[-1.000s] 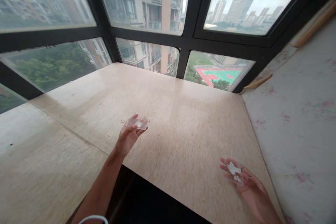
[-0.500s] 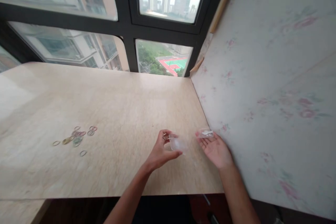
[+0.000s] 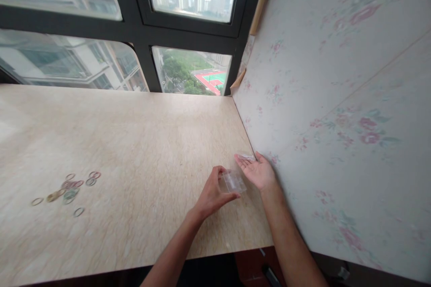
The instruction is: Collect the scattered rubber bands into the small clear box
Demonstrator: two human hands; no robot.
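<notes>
My left hand point(image 3: 213, 192) grips a small clear plastic box point(image 3: 233, 182) between thumb and fingers, tilted just over the tabletop. To its right, my right hand point(image 3: 258, 172) is turned palm up close to the wall. Between its thumb and fingertips is a thin clear plastic piece point(image 3: 246, 156), which looks like the box's lid. Glare and transparency hide the edges of both plastic parts. The box and the thin piece are apart.
Several coloured rings point(image 3: 69, 187), like thin bands, lie loosely grouped on the marble-patterned tabletop point(image 3: 134, 152) at the left. A flower-patterned wall point(image 3: 336, 98) rises along the right side. Dark-framed windows point(image 3: 188, 36) stand at the back.
My right hand has moved forward along the wall with the thin clear piece. The left hand still has the box. The view has shifted, so the rings appear further left.
</notes>
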